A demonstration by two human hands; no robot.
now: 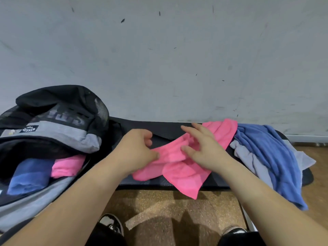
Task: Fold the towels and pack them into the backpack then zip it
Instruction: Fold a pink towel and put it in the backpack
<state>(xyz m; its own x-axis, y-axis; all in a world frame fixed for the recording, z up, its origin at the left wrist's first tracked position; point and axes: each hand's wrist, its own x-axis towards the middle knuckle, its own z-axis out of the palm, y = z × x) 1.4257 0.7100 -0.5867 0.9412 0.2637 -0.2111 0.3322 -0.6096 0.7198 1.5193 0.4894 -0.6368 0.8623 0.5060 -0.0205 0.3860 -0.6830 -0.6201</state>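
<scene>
A crumpled pink towel lies across the middle of the black bench, one corner hanging over the front edge. My left hand pinches its left part between thumb and fingers. My right hand rests on the towel with fingers spread. On the left the grey and black backpack lies open, with a folded blue towel and a folded pink towel inside. At the right a blue towel and a light grey towel lie in a heap.
A pale scuffed wall rises straight behind the bench. Below the bench's front edge is a brown speckled floor, where my two shoes show. The blue towel hangs over the bench's right end.
</scene>
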